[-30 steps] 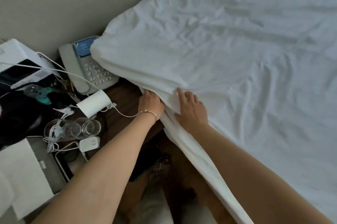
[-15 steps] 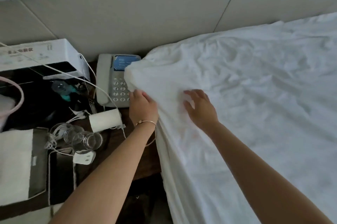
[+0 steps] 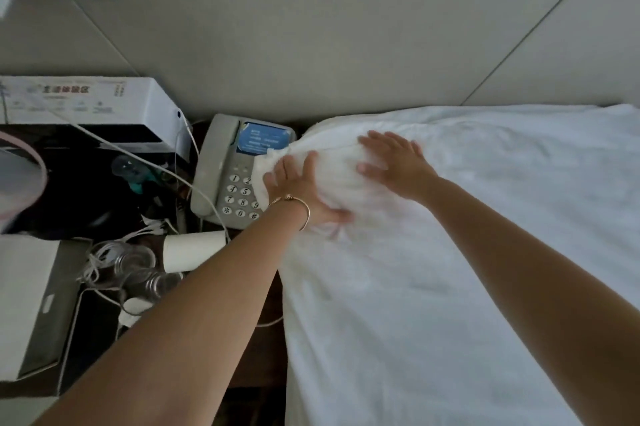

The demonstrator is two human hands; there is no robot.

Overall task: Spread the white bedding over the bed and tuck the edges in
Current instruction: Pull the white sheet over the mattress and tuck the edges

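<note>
— Both hands have travelled up to the head corner since a second ago, when they were working the fold at the side of the mattress.

— And nearest us now?

— White bedding [image 3: 450, 304] covers the bed top and drops over the near side edge, which looks smooth from here. Further up, the left hand [image 3: 304, 193] lies against the corner bulge, fingers spread and fairly straight, thumb pressed into the cloth; it grips nothing I can see. Just beyond, the right hand [image 3: 394, 165] rests flat on top of the same corner, fingers splayed.

— So which step?

— Shaping the head corner, I'd judge. A flap of cloth spills onto the telephone [image 3: 225, 183] on the nightstand, touching its keypad.

— Next move?

— Probably gathering that flap and pushing it down between mattress and nightstand, the right hand pinning the top. Care is needed near the paper cup [image 3: 194, 250] and the cables [image 3: 138, 155].
</note>
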